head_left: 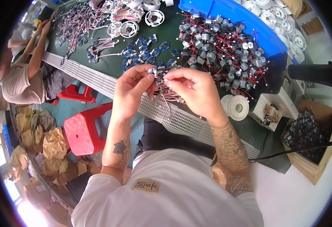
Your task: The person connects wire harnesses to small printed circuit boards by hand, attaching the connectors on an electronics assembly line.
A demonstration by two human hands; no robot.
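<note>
Your left hand pinches a small blue circuit board between thumb and fingers, held up just above the table's near edge. Your right hand is close beside it, thumb and forefinger nearly together on a small white piece that looks like a wire plug. The two pieces are near each other; whether they touch is too small to tell.

The step in hand looks like lining up plug and board. Such a move calls for a steady left pinch, the socket turned toward the plug, and a short, straight push from your right fingertips without tugging the wire.

Just below your hands, a bunch of wires lies over the white perforated strip along the table edge. To the right of your right hand sit a white reel and a small white machine.

Beyond your hands, loose blue boards lie scattered on the dark green table, with a big heap of grey motors to their right, beside a blue bin. Farther off are white round housings and tangled wire bundles; at far left a co-worker sits along the same table.
</note>
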